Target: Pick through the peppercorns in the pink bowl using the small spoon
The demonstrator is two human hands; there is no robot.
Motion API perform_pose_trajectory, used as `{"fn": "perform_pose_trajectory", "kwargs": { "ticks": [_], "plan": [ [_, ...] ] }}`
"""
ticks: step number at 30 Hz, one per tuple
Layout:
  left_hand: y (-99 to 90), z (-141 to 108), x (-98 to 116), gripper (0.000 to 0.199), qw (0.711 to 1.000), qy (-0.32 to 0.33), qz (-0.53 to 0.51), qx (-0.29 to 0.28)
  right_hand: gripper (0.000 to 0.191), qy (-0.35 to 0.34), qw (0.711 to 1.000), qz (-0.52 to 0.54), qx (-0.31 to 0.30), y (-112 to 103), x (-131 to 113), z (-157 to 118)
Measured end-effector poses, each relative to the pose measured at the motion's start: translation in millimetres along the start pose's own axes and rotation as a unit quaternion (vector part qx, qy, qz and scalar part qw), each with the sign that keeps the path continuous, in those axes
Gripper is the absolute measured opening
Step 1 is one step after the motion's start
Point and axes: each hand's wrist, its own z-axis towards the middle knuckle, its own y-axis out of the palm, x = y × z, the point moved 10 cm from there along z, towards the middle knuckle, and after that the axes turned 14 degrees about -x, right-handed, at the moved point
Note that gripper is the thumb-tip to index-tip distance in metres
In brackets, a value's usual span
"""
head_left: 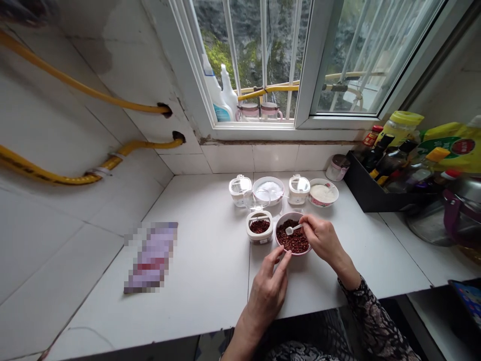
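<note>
My right hand (pixel 321 238) pinches the handle of a small white spoon (pixel 290 230). The spoon's head rests over dark red-brown Sichuan peppercorns (pixel 295 244) in a pinkish-white bowl (pixel 278 242). On the bowl's near rim, the fingertips of my left hand (pixel 268 283) hold it from the front left. Just left of the bowl stands a white spice box (pixel 259 238), its clear lid raised, with the same peppercorns inside. Behind are two more spice boxes, left (pixel 240 193) and right (pixel 299 193), a bowl of white grains (pixel 268 186) and a floral bowl of pale granules (pixel 323 194).
A blurred purple packet (pixel 154 258) lies on the white counter (pixel 206 281) to the left. At the right, a black bin (pixel 361 190) holds several bottles, near a lidded pot (pixel 432 220). A jar (pixel 337 168) stands by the wall; yellow hoses (pixel 120 103) cross the left wall.
</note>
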Motion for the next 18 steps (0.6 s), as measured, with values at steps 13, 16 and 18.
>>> {"fn": "perform_pose_trajectory", "kwargs": {
  "ticks": [13,16,18],
  "plan": [
    [0.8,-0.3,-0.8,0.057,1.000,-0.007,-0.006,-0.005,0.015,0.058,0.968,0.243,0.030,3.5,23.9,-3.5],
    [1.1,-0.1,-1.4,0.057,1.000,-0.007,-0.007,-0.007,0.017,0.073,0.956,0.282,0.033,4.8,29.0,-4.9],
    [1.0,0.2,-1.3,0.057,1.000,-0.006,-0.006,-0.007,0.017,0.075,0.953,0.290,0.035,5.6,30.1,-4.8]
  ]
}}
